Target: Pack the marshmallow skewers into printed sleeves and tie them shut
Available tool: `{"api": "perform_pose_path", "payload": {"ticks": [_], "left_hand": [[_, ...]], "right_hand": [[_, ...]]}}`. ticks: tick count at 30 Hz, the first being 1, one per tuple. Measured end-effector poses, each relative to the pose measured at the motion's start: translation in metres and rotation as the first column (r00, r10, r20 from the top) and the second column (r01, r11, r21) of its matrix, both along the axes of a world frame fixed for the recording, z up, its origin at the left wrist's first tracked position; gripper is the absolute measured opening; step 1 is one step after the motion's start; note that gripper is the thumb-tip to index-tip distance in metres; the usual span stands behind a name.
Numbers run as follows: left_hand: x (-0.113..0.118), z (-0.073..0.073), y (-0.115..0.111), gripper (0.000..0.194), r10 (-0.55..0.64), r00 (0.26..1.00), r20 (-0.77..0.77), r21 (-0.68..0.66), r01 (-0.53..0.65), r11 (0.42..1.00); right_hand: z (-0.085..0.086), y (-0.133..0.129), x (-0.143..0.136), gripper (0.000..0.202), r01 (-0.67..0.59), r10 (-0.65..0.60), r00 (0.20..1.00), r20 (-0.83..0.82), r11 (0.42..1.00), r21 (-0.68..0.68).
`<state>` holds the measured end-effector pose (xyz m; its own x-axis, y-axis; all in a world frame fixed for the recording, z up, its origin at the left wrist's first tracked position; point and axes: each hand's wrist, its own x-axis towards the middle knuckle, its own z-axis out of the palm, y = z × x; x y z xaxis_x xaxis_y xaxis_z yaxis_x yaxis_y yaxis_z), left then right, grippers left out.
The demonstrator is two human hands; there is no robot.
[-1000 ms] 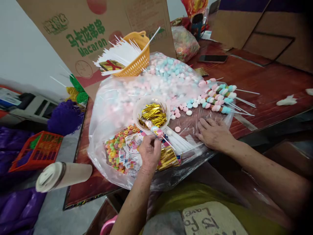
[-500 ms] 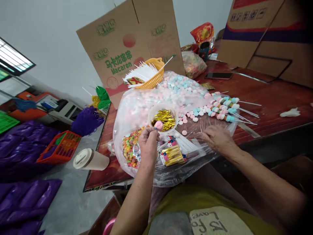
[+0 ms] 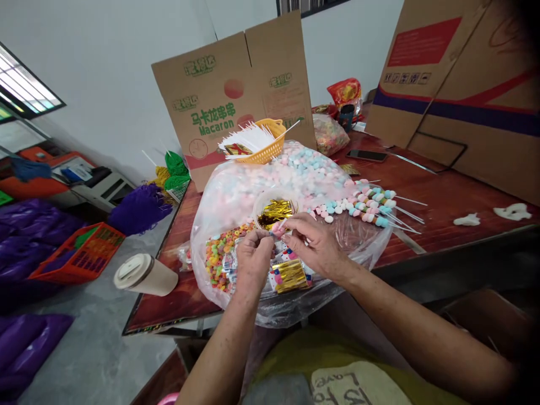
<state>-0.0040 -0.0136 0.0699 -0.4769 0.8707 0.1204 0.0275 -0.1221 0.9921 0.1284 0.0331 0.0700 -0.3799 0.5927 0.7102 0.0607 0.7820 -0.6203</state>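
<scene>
My left hand [image 3: 254, 256] is closed, pinching a pink marshmallow [image 3: 277, 229] between thumb and fingertips; anything behind it is hidden. My right hand [image 3: 318, 244] meets it from the right, its thumb and index finger closed on what looks like a thin white stick [image 3: 283, 223] at the marshmallow. Just behind the fingers stands a round white bowl [image 3: 258, 209] of gold tinsel ties [image 3: 276, 212]. Below the hands lies a bundle of gold twist ties [image 3: 290, 275]. Colourful ring candies [image 3: 219, 253] are spread by my left hand.
Pink, white and blue marshmallows [image 3: 310, 163] cover a clear plastic sheet. Finished marshmallow skewers [image 3: 375, 205] lie at right. Behind are a yellow basket [image 3: 270, 151] of white sticks, a cardboard box [image 3: 236, 73] and a phone [image 3: 366, 155]. A lidded cup [image 3: 158, 278] stands near the left edge.
My right hand has moved left from beside the white sticks to the marshmallow in my left hand. The left hand keeps its pinch. The view has shifted slightly.
</scene>
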Motion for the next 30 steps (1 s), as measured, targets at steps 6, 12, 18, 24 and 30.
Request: {"api": "perform_pose_path", "payload": {"ticks": [6,12,18,24,30], "left_hand": [[0.003,0.000,0.001,0.006,-0.028,0.997,-0.072,-0.005,0.028,1.000],[0.005,0.005,-0.001,0.006,-0.030,0.989,-0.146,-0.021,0.027,0.999],[0.005,0.011,-0.003,0.007,-0.030,0.978,-0.205,-0.031,0.024,0.999],[0.006,0.020,0.005,0.009,0.016,0.948,-0.317,0.021,-0.010,1.000],[0.011,0.022,0.016,0.010,0.163,0.828,-0.537,0.236,-0.038,0.971]], "right_hand": [[-0.002,0.005,0.003,0.013,-0.033,0.032,0.999,0.039,0.999,0.019],[-0.005,0.004,0.007,0.023,-0.037,0.035,0.999,0.035,0.997,0.063],[0.004,0.001,0.010,0.028,0.042,-0.046,0.999,0.025,0.991,0.130],[0.027,-0.002,0.020,0.016,0.062,-0.073,0.996,0.056,0.982,0.179],[0.014,-0.012,0.021,0.025,0.096,-0.146,0.982,0.119,0.932,0.351]]}}
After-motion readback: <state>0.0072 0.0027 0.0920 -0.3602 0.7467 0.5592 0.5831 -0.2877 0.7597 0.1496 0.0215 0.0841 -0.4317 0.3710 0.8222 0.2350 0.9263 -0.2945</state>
